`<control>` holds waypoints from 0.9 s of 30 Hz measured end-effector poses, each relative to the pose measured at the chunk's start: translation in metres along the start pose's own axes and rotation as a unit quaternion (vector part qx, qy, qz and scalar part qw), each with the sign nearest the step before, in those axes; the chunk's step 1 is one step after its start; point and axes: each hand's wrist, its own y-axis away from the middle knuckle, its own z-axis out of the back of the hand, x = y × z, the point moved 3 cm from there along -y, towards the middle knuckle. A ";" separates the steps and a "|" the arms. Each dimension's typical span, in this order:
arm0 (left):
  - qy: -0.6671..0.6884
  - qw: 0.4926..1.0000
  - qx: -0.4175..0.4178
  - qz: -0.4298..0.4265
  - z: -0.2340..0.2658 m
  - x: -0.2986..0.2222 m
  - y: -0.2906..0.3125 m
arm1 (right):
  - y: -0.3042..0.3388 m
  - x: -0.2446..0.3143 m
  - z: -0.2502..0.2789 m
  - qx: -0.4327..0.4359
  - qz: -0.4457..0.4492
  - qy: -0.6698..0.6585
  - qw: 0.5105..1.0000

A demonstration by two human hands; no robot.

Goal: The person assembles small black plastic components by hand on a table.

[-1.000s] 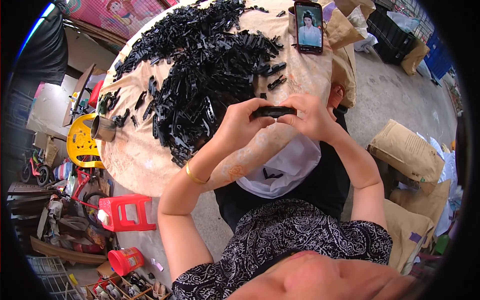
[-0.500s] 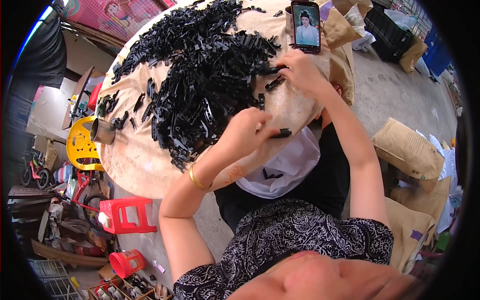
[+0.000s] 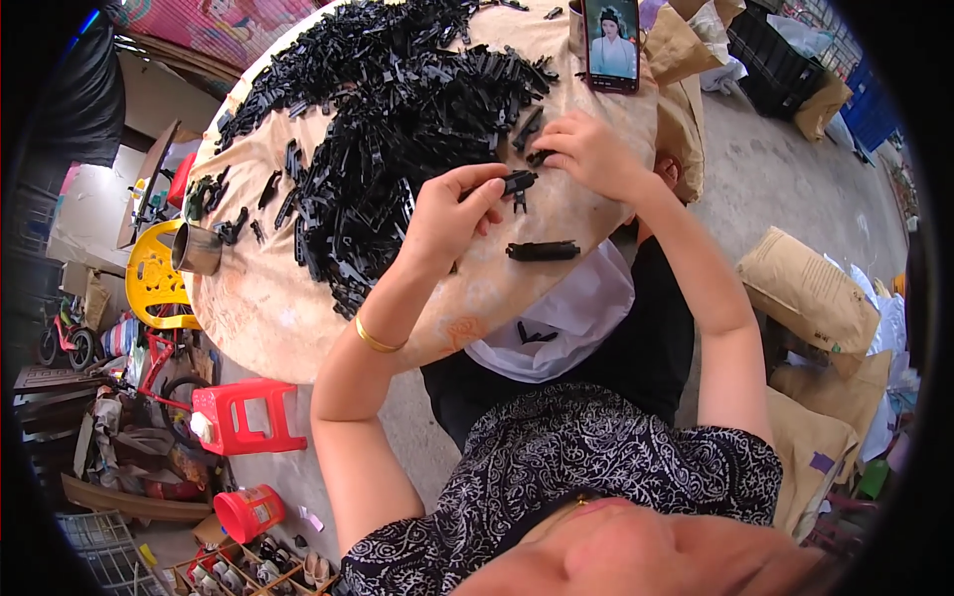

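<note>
A heap of narrow black plastic parts (image 3: 388, 149) covers much of the round, cloth-covered table (image 3: 268, 338). My left hand (image 3: 452, 214), with a gold bangle at its wrist, pinches a black plastic part (image 3: 519, 183) between thumb and fingers, just right of the heap. Close beside it, the fingertips of my right hand (image 3: 596, 154) are closed on a small dark part (image 3: 539, 158). One longer black plastic part (image 3: 544, 250) lies alone by the near edge of the table. Another loose part (image 3: 528, 129) rests just beyond my right fingertips.
A phone (image 3: 611, 45) showing a video stands at the far right of the table. A metal cup (image 3: 197, 248) is at the left edge. A white bag (image 3: 556, 328) hangs at my lap. Around the floor are a red stool (image 3: 248, 417), a red bucket (image 3: 248, 513) and brown sacks (image 3: 810, 293).
My left hand has moved away from the near edge toward the heap and now holds a part. The longer part stays by the edge. My right hand has come slightly nearer to me.
</note>
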 end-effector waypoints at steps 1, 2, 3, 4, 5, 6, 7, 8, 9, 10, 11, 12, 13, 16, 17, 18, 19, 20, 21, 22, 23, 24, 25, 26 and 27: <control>0.000 1.000 0.000 0.005 0.002 0.004 0.000 | 0.001 0.000 -0.002 0.005 -0.015 0.007 1.000; 0.000 1.000 0.000 0.009 0.003 0.007 0.000 | 0.003 0.000 -0.003 0.009 -0.030 0.015 0.999; 0.000 1.000 -0.001 0.008 0.003 0.008 0.001 | 0.003 0.004 -0.002 0.008 -0.028 0.015 0.999; 0.033 0.999 -0.003 0.017 0.002 0.010 0.002 | 0.003 0.008 0.001 -0.037 -0.049 -0.050 0.997; 0.066 0.997 -0.005 0.026 0.002 0.011 0.001 | 0.005 0.012 0.004 -0.083 -0.069 -0.114 0.988; 0.067 0.997 -0.007 0.025 0.002 0.012 0.001 | 0.004 0.026 0.012 -0.082 -0.066 -0.115 0.988; 0.091 0.996 -0.003 0.023 0.001 0.014 0.001 | 0.003 0.040 0.021 -0.052 -0.151 -0.244 0.957; 0.114 0.993 0.004 0.021 -0.001 0.014 0.001 | 0.005 0.050 0.023 -0.023 -0.234 -0.365 0.901; 0.114 0.993 0.005 0.021 -0.002 0.014 0.002 | 0.004 0.058 0.024 -0.039 -0.188 -0.318 0.928; 0.116 0.993 0.018 0.006 -0.005 0.012 0.003 | 0.005 0.061 0.020 -0.040 -0.189 -0.318 0.928; 0.117 0.993 0.031 -0.008 -0.007 0.011 0.004 | 0.005 0.065 0.018 -0.059 -0.147 -0.291 0.943; 0.116 0.993 0.031 -0.009 -0.009 0.011 0.005 | 0.004 0.070 0.017 -0.078 -0.104 -0.264 0.956; 0.067 0.997 0.028 -0.031 -0.010 0.010 0.007 | 0.004 0.073 0.018 -0.072 -0.116 -0.272 0.952; 0.009 0.999 0.018 -0.046 -0.011 0.008 0.006 | 0.009 0.075 0.014 -0.103 -0.058 -0.199 0.973; -0.022 0.998 0.023 -0.052 -0.011 0.007 0.006 | 0.010 0.074 0.015 -0.103 -0.058 -0.199 0.973; -0.054 0.997 0.027 -0.057 -0.010 0.007 0.007 | 0.010 0.076 0.016 -0.110 -0.051 -0.202 0.972; -0.055 0.997 0.026 -0.057 -0.011 0.007 0.008 | 0.010 0.078 0.017 -0.117 -0.043 -0.205 0.971; -0.066 0.994 0.016 -0.081 -0.012 0.005 0.009 | 0.008 0.080 0.020 -0.118 -0.043 -0.207 0.970; -0.076 0.991 0.008 -0.106 -0.013 0.003 0.011 | 0.007 0.082 0.027 -0.132 -0.063 -0.197 0.969; -0.076 0.991 0.008 -0.105 -0.014 0.001 0.013 | 0.007 0.083 0.031 -0.146 -0.083 -0.188 0.968; -0.104 0.987 0.001 -0.120 -0.013 -0.002 0.014 | 0.008 0.079 0.032 -0.146 -0.083 -0.189 0.968; -0.132 0.982 -0.005 -0.135 -0.014 -0.005 0.016 | 0.011 0.073 0.031 -0.071 -0.105 -0.221 0.967; -0.131 0.982 -0.004 -0.135 -0.015 -0.004 0.016 | 0.013 0.069 0.029 0.005 -0.126 -0.251 0.960; -0.161 0.976 0.003 -0.147 -0.016 -0.002 0.016 | 0.014 0.069 0.029 0.004 -0.127 -0.251 0.960; -0.191 0.969 0.009 -0.157 -0.017 -0.001 0.015 | 0.014 0.069 0.029 0.011 -0.128 -0.240 0.962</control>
